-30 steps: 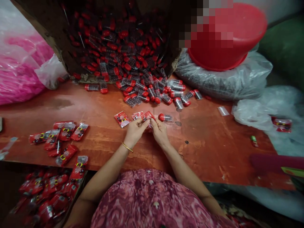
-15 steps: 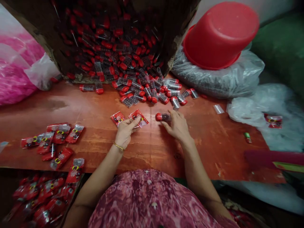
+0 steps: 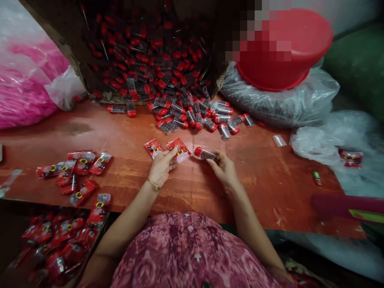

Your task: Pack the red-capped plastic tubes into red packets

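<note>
My right hand [image 3: 223, 168] holds a small clear tube with a red cap [image 3: 204, 153] just above the red-brown table [image 3: 120, 136], the cap pointing left. My left hand [image 3: 160, 170] pinches a red printed sachet [image 3: 179, 149] by its near edge; the sachet's open end faces the tube. A second red sachet [image 3: 153, 147] lies flat just left of it. The two hands are a short gap apart.
A tipped cardboard box [image 3: 150, 52] spills several red-capped tubes [image 3: 192, 116] onto the table's far side. Filled sachets [image 3: 75, 172] lie at the left edge, more in a box below [image 3: 57, 244]. A red basin [image 3: 282, 52] sits on clear bags at the right.
My right hand reached right to the lone tube on the table, picked it up, and has brought it back toward the sachet in my left hand.
</note>
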`<control>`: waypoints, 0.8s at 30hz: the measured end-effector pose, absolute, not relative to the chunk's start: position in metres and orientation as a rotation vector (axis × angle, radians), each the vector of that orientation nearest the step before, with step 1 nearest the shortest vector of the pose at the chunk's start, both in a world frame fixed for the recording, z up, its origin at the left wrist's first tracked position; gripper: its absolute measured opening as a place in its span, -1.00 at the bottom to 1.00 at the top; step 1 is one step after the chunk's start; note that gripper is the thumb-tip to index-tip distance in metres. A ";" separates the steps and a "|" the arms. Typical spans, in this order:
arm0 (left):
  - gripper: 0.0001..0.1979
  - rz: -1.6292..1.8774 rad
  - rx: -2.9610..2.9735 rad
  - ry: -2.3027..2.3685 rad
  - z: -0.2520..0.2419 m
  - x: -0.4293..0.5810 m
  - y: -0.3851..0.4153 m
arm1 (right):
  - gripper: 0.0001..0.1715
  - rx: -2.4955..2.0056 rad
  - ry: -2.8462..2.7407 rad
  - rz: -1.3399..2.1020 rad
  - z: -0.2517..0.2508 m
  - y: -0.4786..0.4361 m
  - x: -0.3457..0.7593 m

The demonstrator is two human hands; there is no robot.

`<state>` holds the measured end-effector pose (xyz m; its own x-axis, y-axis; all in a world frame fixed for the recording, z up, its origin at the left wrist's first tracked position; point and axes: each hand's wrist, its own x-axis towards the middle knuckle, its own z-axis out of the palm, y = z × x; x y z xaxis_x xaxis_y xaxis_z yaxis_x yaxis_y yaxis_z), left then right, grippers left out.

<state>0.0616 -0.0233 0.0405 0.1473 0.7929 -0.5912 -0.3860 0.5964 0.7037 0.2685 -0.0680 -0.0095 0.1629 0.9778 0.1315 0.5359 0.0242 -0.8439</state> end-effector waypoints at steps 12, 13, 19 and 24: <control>-0.53 0.903 0.463 1.158 0.046 0.066 -0.024 | -0.78 -1.345 -1.148 1.100 0.035 -0.115 0.224; -0.53 0.906 0.469 1.158 0.047 0.066 -0.025 | -0.78 -1.351 -1.152 1.111 0.035 -0.115 0.223; -0.52 0.892 0.527 1.168 0.051 0.067 -0.028 | -0.78 -1.353 -1.083 1.176 0.037 -0.109 0.218; -0.57 1.026 0.697 1.195 0.041 0.069 -0.027 | -0.78 -1.357 -1.066 1.213 0.039 -0.111 0.217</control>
